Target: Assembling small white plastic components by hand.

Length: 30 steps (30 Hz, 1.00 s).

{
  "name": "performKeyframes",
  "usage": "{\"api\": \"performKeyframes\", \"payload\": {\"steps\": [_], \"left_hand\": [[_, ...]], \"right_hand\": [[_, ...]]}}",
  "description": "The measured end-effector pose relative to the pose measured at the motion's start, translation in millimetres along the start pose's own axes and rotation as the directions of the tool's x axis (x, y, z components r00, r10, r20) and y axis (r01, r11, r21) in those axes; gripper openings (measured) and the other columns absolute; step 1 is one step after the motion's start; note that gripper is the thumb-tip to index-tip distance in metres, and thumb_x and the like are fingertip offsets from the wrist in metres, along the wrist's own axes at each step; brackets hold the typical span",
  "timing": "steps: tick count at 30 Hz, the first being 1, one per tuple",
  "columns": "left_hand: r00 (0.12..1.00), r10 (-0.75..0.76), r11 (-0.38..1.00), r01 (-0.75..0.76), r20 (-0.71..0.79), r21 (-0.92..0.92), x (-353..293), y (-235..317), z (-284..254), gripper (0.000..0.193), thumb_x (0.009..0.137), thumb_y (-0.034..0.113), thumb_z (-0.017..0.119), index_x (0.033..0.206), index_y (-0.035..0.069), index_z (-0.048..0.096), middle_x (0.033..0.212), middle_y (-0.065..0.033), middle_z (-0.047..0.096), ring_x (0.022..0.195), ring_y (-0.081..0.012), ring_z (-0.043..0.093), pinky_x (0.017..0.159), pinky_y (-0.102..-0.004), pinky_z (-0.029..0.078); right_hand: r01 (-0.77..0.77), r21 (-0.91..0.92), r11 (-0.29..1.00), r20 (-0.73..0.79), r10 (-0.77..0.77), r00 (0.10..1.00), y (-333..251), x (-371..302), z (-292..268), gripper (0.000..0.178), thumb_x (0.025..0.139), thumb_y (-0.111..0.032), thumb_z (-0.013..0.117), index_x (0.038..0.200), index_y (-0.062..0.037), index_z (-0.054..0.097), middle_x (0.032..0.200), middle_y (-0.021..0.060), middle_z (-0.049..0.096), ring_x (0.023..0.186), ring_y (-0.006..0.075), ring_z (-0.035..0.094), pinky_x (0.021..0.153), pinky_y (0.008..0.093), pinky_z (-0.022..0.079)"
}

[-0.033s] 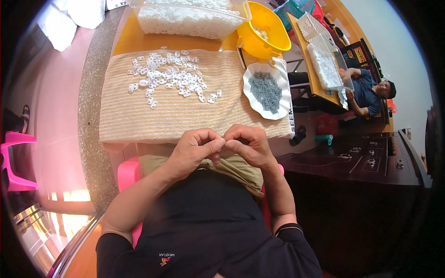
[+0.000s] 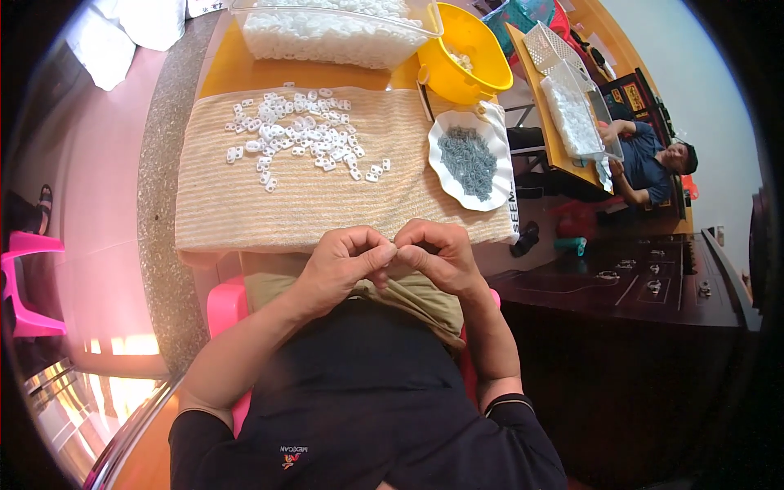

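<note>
My left hand (image 2: 347, 265) and my right hand (image 2: 441, 255) meet fingertip to fingertip just off the near edge of the table. Both are closed in a pinch, thumb against forefinger. Whatever sits between the fingertips is too small and covered to make out. Beyond them, a loose scatter of small white plastic pieces with holes (image 2: 302, 126) lies on a striped beige towel (image 2: 245, 212). To the right of the scatter, a white wavy-edged dish (image 2: 439, 175) holds a heap of small grey-blue pieces (image 2: 469, 163).
A clear bin (image 2: 343, 61) full of white pieces and a yellow tub (image 2: 457, 82) stand at the table's far side. On the right, a person (image 2: 653, 163) sits at another table. A dark wooden panel (image 2: 572, 286) is nearer. A pink stool (image 2: 37, 245) stands left.
</note>
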<state>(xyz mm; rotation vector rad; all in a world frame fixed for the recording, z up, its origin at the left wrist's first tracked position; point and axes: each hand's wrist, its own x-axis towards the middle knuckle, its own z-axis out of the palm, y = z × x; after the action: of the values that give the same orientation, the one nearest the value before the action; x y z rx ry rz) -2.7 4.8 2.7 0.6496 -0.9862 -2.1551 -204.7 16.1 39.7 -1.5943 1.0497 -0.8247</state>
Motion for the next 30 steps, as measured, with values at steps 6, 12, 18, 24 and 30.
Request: {"api": "performKeyframes", "payload": {"steps": [6, 12, 18, 24, 30], "left_hand": [[0.999, 0.038, 0.994, -0.037, -0.01, 0.105, 0.5, -0.8, -0.7, 0.021, 0.093, 0.021, 0.06, 0.092, 0.001, 0.06, 0.081, -0.0037, 0.062, 0.069, -0.0101, 0.059, 0.066, -0.0247, 0.051], [0.999, 0.053, 0.993, -0.051, -0.011, 0.107, 1.3, -2.7, -0.8, 0.02, 0.093, 0.021, 0.059, 0.093, 0.001, 0.06, 0.081, -0.0035, 0.062, 0.07, -0.0095, 0.059, 0.066, -0.024, 0.051], [0.998, 0.056, 0.993, -0.054, -0.009, 0.105, 1.1, -2.4, -0.9, 0.02, 0.093, 0.021, 0.06, 0.093, 0.001, 0.061, 0.081, -0.0034, 0.062, 0.07, -0.0088, 0.059, 0.066, -0.0234, 0.05], [0.999, 0.042, 0.993, -0.038, -0.035, 0.111, 0.7, -2.3, -1.4, 0.02, 0.093, 0.02, 0.06, 0.093, 0.001, 0.062, 0.081, -0.0026, 0.062, 0.069, -0.0081, 0.058, 0.065, -0.0224, 0.05], [0.997, 0.043, 0.981, -0.029, -0.071, 0.191, 0.7, -0.6, 0.6, 0.018, 0.092, 0.016, 0.061, 0.092, -0.001, 0.062, 0.078, -0.0007, 0.061, 0.07, -0.0064, 0.056, 0.063, -0.0215, 0.047]], "right_hand": [[-0.189, 0.162, 0.968, 0.044, 0.185, 0.982, 1.7, -1.0, 0.5, 0.018, 0.092, -0.013, 0.061, 0.089, 0.0043, 0.063, 0.085, 0.0043, 0.063, 0.078, 0.0085, 0.057, 0.069, 0.0233, 0.047], [-0.215, 0.284, 0.934, 0.069, 0.204, 0.977, 2.9, -0.6, 0.9, 0.017, 0.092, -0.013, 0.06, 0.089, 0.0041, 0.062, 0.085, 0.0054, 0.062, 0.078, 0.0097, 0.058, 0.07, 0.0241, 0.047], [-0.167, 0.244, 0.955, 0.025, 0.166, 0.986, 0.8, -1.7, 3.6, 0.016, 0.092, -0.011, 0.061, 0.088, 0.0043, 0.061, 0.084, 0.0053, 0.061, 0.078, 0.0105, 0.058, 0.071, 0.024, 0.047], [-0.124, 0.203, 0.971, 0.009, 0.125, 0.992, 3.7, -2.8, 4.6, 0.011, 0.091, -0.007, 0.06, 0.089, 0.004, 0.06, 0.085, 0.0057, 0.06, 0.078, 0.0105, 0.058, 0.071, 0.024, 0.047], [-0.062, 0.123, 0.99, -0.003, 0.063, 0.998, 5.9, -2.6, 3.6, 0.007, 0.09, -0.003, 0.061, 0.09, 0.004, 0.06, 0.086, 0.0063, 0.06, 0.078, 0.0104, 0.058, 0.069, 0.0233, 0.046]]}}
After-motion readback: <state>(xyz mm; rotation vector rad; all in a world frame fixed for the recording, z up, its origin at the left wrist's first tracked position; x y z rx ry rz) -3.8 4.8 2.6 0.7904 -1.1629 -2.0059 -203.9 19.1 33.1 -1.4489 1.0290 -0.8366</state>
